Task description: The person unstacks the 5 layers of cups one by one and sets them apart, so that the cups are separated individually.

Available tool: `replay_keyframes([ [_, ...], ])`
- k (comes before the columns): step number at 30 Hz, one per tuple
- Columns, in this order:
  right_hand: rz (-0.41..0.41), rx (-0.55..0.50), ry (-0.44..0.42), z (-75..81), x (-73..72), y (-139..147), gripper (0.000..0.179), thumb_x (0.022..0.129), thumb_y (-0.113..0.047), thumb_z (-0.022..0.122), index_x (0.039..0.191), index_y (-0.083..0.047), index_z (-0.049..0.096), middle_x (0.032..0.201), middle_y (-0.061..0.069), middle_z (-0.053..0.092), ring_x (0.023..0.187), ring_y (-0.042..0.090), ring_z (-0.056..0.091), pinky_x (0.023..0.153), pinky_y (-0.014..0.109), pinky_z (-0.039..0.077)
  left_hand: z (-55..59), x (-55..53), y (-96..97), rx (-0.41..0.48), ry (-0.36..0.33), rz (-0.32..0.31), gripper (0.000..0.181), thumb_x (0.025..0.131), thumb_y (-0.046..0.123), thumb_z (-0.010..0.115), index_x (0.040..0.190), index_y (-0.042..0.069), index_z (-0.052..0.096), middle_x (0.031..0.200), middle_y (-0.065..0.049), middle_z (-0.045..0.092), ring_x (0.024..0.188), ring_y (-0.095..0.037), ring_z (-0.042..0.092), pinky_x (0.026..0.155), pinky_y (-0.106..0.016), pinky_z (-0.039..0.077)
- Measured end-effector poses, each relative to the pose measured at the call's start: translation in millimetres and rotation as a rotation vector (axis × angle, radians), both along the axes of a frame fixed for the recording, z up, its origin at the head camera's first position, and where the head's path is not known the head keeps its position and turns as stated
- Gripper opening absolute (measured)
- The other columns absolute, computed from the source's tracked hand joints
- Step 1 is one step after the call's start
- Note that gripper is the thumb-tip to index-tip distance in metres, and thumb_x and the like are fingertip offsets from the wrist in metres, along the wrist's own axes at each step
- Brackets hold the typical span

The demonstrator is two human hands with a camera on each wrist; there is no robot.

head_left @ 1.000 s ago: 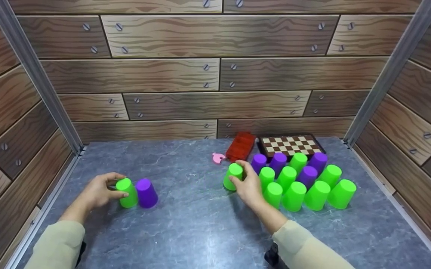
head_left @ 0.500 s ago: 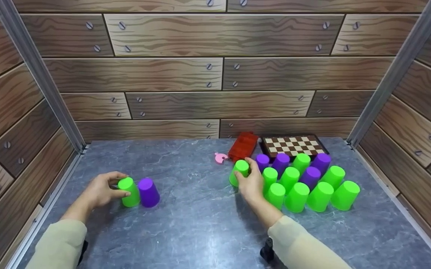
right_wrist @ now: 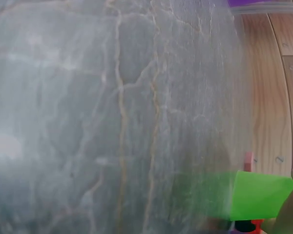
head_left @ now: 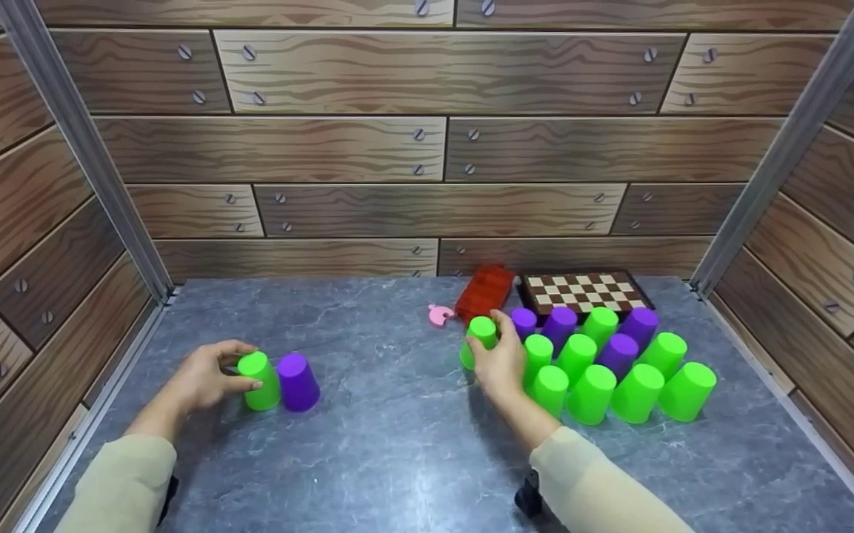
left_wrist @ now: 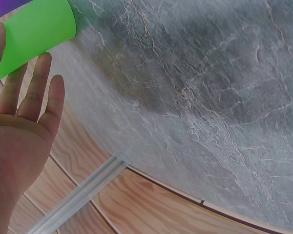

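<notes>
At the left of the head view, my left hand (head_left: 201, 379) holds a green cup (head_left: 258, 383) between thumb and fingers. The cup stands upside down, with a purple cup (head_left: 298, 383) close on its right. In the left wrist view, the fingers lie along the side of that green cup (left_wrist: 41, 34). My right hand (head_left: 502, 363) grips another upside-down green cup (head_left: 481, 330), at the left end of a group of green and purple cups (head_left: 592, 392). The right wrist view catches this green cup (right_wrist: 261, 196) at its lower right; most of the hand is cut off there.
Behind the cup group lie a checkered board (head_left: 582, 291) and a red case-like object (head_left: 484, 293). A small pink piece (head_left: 440, 316) rests left of the red object. Wood-patterned walls (head_left: 338, 211) enclose the grey marbled table (head_left: 375, 444).
My right hand has shifted its green cup slightly right and back, closer to the cup group. The left hand still holds its cup in place. The head view has shifted a little.
</notes>
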State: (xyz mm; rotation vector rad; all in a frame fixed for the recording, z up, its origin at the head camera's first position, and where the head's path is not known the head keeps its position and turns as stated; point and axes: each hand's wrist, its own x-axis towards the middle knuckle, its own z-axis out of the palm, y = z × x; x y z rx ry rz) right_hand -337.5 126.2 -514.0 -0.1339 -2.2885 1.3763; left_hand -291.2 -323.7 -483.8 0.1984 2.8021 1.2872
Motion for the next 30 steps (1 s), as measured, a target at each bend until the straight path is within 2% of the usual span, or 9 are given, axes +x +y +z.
replay_keyframes([
  [6, 0.065, 0.055, 0.175, 22.1, 12.6, -16.3, 0.059, 0.089, -0.009, 0.086, 0.142, -0.004, 0.061, 0.141, 0.019, 0.064, 0.133, 0.039, 0.058, 0.114, 0.053, 0.045, 1.6, 0.1, 1.7, -0.005, -0.018, 0.023, 0.054, 0.086, 0.012, 0.09, 0.133, 0.0, 0.068, 0.127, -0.024, 0.072, 0.121, -0.043, 0.067, 0.095, -0.05, 0.06],
  [9, 0.168, 0.026, 0.238, 32.8, 16.8, -36.7, 0.056, 0.088, -0.008, 0.087, 0.139, -0.003, 0.063, 0.133, 0.019, 0.069, 0.127, 0.038, 0.063, 0.111, 0.051, 0.049, 1.6, -0.3, 1.7, 0.0, -0.01, 0.016, 0.053, 0.086, 0.011, 0.09, 0.133, -0.001, 0.068, 0.127, -0.025, 0.071, 0.121, -0.044, 0.066, 0.096, -0.051, 0.059],
  [12, 0.312, -0.043, 0.244, 38.2, 19.4, -63.5, 0.054, 0.087, -0.006, 0.087, 0.136, -0.001, 0.064, 0.128, 0.02, 0.071, 0.123, 0.038, 0.065, 0.11, 0.049, 0.051, -0.2, -0.6, 1.6, 0.005, -0.005, 0.016, 0.053, 0.086, 0.01, 0.09, 0.132, -0.001, 0.068, 0.126, -0.025, 0.072, 0.121, -0.044, 0.067, 0.097, -0.051, 0.059],
  [16, 0.476, -0.133, 0.172, 41.7, 21.8, -101.7, 0.054, 0.086, -0.005, 0.088, 0.135, -0.001, 0.065, 0.127, 0.019, 0.07, 0.125, 0.038, 0.064, 0.112, 0.05, 0.049, -1.9, -1.1, 2.7, 0.011, -0.009, 0.024, 0.053, 0.086, 0.01, 0.09, 0.133, -0.001, 0.068, 0.128, -0.024, 0.071, 0.122, -0.043, 0.066, 0.098, -0.051, 0.059],
  [21, 0.604, -0.152, 0.035, 41.3, 24.6, -146.2, 0.06, 0.086, -0.009, 0.088, 0.139, -0.003, 0.063, 0.132, 0.016, 0.069, 0.129, 0.037, 0.062, 0.115, 0.051, 0.047, -0.5, -1.7, 3.7, 0.03, -0.019, 0.038, 0.054, 0.086, 0.009, 0.09, 0.134, -0.002, 0.068, 0.128, -0.025, 0.071, 0.122, -0.043, 0.066, 0.097, -0.049, 0.06],
  [26, 0.68, -0.083, -0.094, 32.4, 27.6, -182.5, 0.066, 0.086, -0.015, 0.088, 0.146, -0.011, 0.061, 0.141, 0.013, 0.066, 0.134, 0.029, 0.06, 0.117, 0.045, 0.045, -0.2, -1.7, 3.3, 0.021, -0.019, 0.042, 0.053, 0.085, 0.009, 0.09, 0.132, -0.001, 0.068, 0.127, -0.024, 0.072, 0.12, -0.043, 0.067, 0.096, -0.049, 0.06],
  [30, 0.749, -0.007, -0.123, 22.2, 30.2, -202.5, 0.066, 0.088, -0.014, 0.087, 0.149, -0.012, 0.06, 0.145, 0.013, 0.065, 0.136, 0.028, 0.059, 0.116, 0.045, 0.045, -1.3, -1.4, 1.6, 0.001, -0.007, 0.039, 0.053, 0.085, 0.01, 0.091, 0.132, -0.001, 0.069, 0.127, -0.023, 0.072, 0.12, -0.043, 0.067, 0.098, -0.051, 0.059],
])
